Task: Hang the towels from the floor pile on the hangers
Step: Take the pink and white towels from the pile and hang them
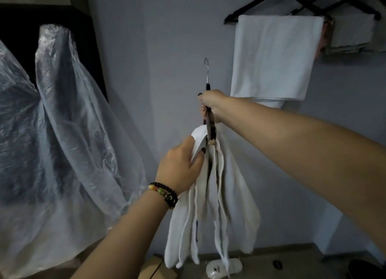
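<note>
A: What is staying hidden or hard to read?

B: The room is dim. The hanger [210, 126] is showing edge-on, so only its metal hook above the right hand [212, 107] and a dark wooden stretch below it are visible; its far arm is not showing. The right fingers [203, 110] are mostly curling out of sight behind the hanger. The floor [292, 260] is lying in shadow, and a pale object [224, 268] down there is too blurred to name. The rack of dark hangers [302, 5] at the top right is being cut off by the frame edge.

A: And the towel against the fingers?

B: The white towel [211, 205] is draping over the hanger's lower end, just below the right hand, its folds hanging down towards the floor. The right fingers are clamping around the hanger's neck. The left hand [181, 166] is gripping the towel's top edge, thumb [188, 144] lying over the cloth and the other fingers pinching beneath, right beside the hanger's end. A beaded bracelet [165, 194] is sitting on the left wrist.

A: Anything else nearby?

B: Another white towel [273, 55] is hanging folded over a dark hanger up and right of the right hand. A clear plastic sheet [52, 132] is draping over something dark to the left of the left hand.
</note>
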A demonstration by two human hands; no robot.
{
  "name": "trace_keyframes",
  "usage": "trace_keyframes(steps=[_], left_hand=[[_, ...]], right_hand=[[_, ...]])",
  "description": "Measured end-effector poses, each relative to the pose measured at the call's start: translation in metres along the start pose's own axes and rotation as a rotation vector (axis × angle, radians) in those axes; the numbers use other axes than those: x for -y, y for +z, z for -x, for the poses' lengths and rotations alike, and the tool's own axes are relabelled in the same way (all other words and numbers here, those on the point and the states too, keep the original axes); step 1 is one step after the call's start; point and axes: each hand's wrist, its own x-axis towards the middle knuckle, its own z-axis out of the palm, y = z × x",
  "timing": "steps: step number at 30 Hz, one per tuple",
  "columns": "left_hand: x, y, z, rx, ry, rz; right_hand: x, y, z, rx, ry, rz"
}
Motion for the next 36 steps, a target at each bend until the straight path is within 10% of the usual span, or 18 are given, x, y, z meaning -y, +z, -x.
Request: trace_keyframes(steps=[14,19,23,29,36], left_hand=[[-0.011,0.042,0.028,-0.115,0.204,-0.065],[0.005,0.05,0.026,0.059,-0.095,-0.19],[0.006,0.024,0.011,0.373,-0.426,0.569],[-0.031,0.018,0.018,-0.426,-0.341,0.456],[-0.034,0.065,0.044,-0.243,-0.399,0.299]], right_hand=[[0.001,-0.077,-0.017,-0.231,0.135,-0.078],[-0.002,-0.06,0.001,-0.06,-0.023,-0.097],[-0.01,-0.067,0.002,0.007,-0.019,-0.077],[-0.022,-0.084,-0.004,-0.099,-0.015,-0.298],[-0.034,-0.092,0.005,-0.077,0.118,-0.5]])
